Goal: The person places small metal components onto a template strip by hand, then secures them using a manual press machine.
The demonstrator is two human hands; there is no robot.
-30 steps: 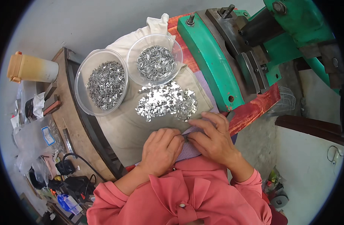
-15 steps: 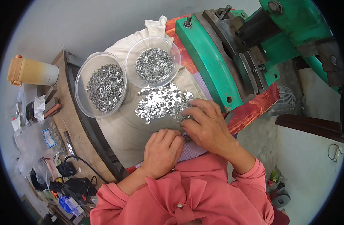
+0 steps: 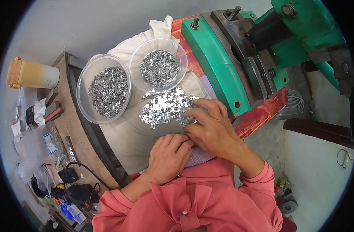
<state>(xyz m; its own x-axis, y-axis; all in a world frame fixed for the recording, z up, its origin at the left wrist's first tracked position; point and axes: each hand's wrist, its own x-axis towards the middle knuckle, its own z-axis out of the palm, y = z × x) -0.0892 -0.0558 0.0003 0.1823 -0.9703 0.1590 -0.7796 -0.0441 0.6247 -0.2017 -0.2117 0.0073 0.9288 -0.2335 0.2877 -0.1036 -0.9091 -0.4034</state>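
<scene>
Right hand rakes the heap of shiny metal bits, fingers spread; left hand pinches one piece, likely sorting.

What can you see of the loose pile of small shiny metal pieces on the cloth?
The pile is a flat, irregular heap of many tiny silver pieces that look like thin metal. It lies on the pale cloth, just below the two clear bowls, beside the green machine. The right hand rests on its right edge; the left hand is below it, apart.
</scene>
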